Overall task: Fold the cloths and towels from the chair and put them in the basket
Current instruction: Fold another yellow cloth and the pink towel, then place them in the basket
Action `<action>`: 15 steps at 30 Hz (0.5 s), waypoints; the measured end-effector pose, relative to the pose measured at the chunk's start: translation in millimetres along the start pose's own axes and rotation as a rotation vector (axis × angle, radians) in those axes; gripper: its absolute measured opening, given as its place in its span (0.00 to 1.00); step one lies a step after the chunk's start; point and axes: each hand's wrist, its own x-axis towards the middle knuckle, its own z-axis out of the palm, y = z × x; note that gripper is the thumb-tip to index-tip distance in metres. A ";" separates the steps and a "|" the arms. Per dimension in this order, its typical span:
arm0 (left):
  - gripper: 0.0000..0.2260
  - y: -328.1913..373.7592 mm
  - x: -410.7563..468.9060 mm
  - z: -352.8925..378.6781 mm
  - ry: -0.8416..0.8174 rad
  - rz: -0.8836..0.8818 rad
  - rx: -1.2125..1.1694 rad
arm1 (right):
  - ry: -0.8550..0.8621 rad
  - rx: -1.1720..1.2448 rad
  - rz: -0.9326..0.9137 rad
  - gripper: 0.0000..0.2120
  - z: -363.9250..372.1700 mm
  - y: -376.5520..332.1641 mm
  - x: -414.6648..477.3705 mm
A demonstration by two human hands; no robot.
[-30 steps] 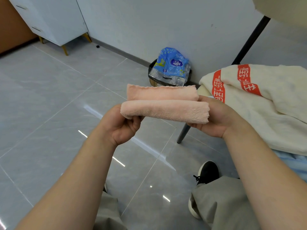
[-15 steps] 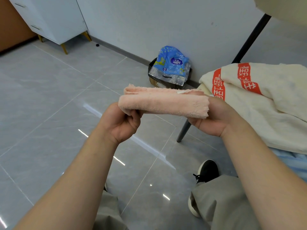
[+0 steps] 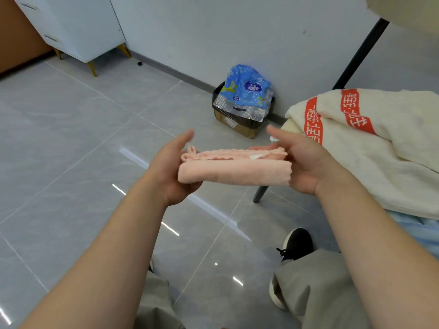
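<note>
Both thumbs have lifted off the pink cloth [image 3: 235,172], which they pinched a second ago. The left hand [image 3: 171,169] and right hand [image 3: 308,167] now only cradle its ends on curled fingers [image 3: 188,188]. The cloth spans between them, doubled into a flat strip, so this fold looks finished; another halving or the basket likely comes next. Beyond the right fingers, the cream towel [image 3: 392,150] waits on the chair [image 3: 260,194]. No basket shows.
</note>
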 end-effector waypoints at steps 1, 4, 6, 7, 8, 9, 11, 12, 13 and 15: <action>0.12 -1.4 0.7 -0.5 0.010 0.016 0.111 | 0.021 -0.044 -0.015 0.21 0.6 2.9 1.7; 0.10 -5.2 4.4 -3.4 0.069 0.110 0.349 | 0.075 -0.144 -0.112 0.15 -0.1 8.9 6.3; 0.09 -6.7 6.6 -5.2 0.088 0.168 0.387 | 0.086 -0.123 -0.128 0.22 -1.1 10.4 7.8; 0.09 -7.7 6.7 -4.4 0.089 0.180 0.386 | 0.084 -0.086 -0.105 0.24 -1.6 10.4 8.3; 0.10 -8.9 7.7 -3.9 0.094 0.186 0.385 | 0.081 -0.058 -0.075 0.25 -1.6 10.6 9.4; 0.11 -9.9 8.1 -3.0 0.100 0.185 0.389 | 0.075 -0.047 -0.043 0.24 -1.3 11.0 9.9; 0.12 -11.5 10.4 -3.0 0.097 0.163 0.383 | 0.073 -0.047 0.012 0.22 -1.8 11.0 10.3; 0.12 -11.3 10.8 -3.2 0.085 0.140 0.357 | 0.080 -0.054 0.016 0.20 -3.3 10.4 10.5; 0.13 -10.6 10.6 -3.7 0.066 0.114 0.324 | 0.082 -0.071 0.007 0.18 -4.7 10.0 10.4; 0.15 -8.4 10.8 -5.6 0.025 0.075 0.263 | 0.072 -0.113 -0.035 0.15 -6.4 9.9 10.1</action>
